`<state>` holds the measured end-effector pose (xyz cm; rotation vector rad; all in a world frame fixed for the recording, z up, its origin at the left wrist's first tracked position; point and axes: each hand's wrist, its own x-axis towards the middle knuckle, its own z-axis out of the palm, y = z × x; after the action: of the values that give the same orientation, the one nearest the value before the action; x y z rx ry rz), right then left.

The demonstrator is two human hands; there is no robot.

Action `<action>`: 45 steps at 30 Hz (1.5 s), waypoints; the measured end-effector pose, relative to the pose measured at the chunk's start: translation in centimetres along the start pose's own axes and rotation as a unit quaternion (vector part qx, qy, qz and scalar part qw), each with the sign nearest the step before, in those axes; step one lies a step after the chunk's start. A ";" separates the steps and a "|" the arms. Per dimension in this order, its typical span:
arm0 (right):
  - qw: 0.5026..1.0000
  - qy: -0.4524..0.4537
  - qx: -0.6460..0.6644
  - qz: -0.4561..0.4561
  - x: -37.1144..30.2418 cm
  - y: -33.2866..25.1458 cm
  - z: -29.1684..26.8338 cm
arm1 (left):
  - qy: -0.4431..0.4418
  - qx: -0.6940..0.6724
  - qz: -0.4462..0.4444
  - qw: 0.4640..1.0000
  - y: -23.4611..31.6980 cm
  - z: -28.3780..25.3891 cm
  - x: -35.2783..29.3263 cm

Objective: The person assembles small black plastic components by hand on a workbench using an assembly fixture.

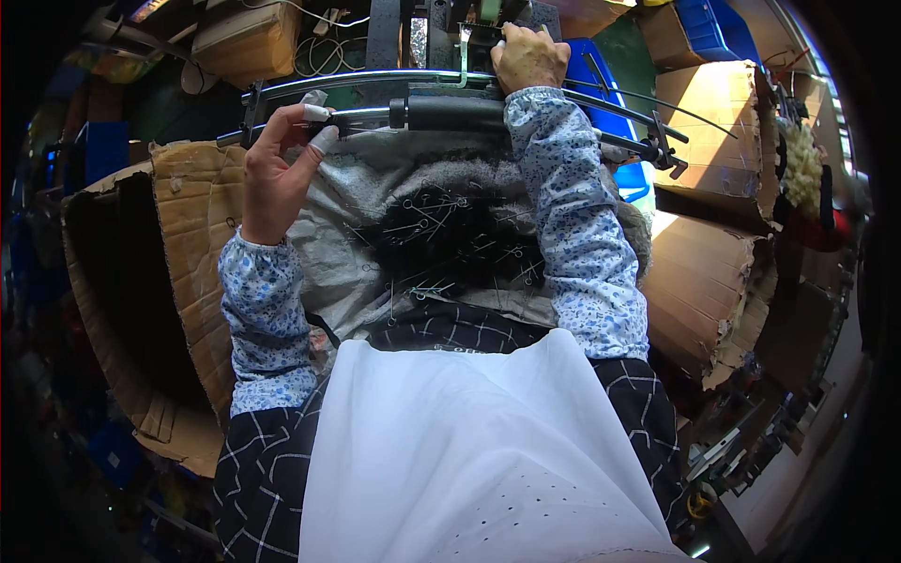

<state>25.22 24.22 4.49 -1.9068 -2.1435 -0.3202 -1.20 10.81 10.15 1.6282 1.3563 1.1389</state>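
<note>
My left hand (pixel 275 174), with white coverings on thumb and forefinger, is at the left end of a short metal rod (pixel 361 116). Its fingertips close around a small dark piece I cannot make out. The rod runs into a thick black sleeve (pixel 455 114). Up at the machine (pixel 439 38), my right hand (pixel 530 58) is curled into a closed grip; what is inside it is hidden. A pale upright bracket (pixel 464 58) stands just left of it. Below, several thin looped metal pins (pixel 427 223) lie scattered on a grey cloth (pixel 328 220) blackened in its middle.
A long curved chrome bar (pixel 366 83) crosses in front of me, clamps at its ends. An open cardboard box (pixel 192 272) stands at left, more boxes (pixel 699 281) at right. Blue bins (pixel 718 33) and a white cable (pixel 324 21) are farther back.
</note>
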 end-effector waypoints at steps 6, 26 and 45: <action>0.994 0.096 -0.019 -0.040 -0.2 5.0 1.2 | -0.006 -0.066 -0.009 0.998 -0.6 -0.2 -0.4; 0.826 -0.312 0.442 -0.161 -5.3 0.3 -9.6 | -0.131 -0.083 0.067 0.986 0.6 7.8 1.0; 0.992 0.085 -0.046 -0.078 0.6 5.1 0.4 | -0.262 0.075 -0.064 0.960 -1.0 4.6 -5.8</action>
<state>30.19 25.54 4.30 -1.6933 -2.2008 -0.5980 2.41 5.35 6.54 1.7571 1.1905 0.4828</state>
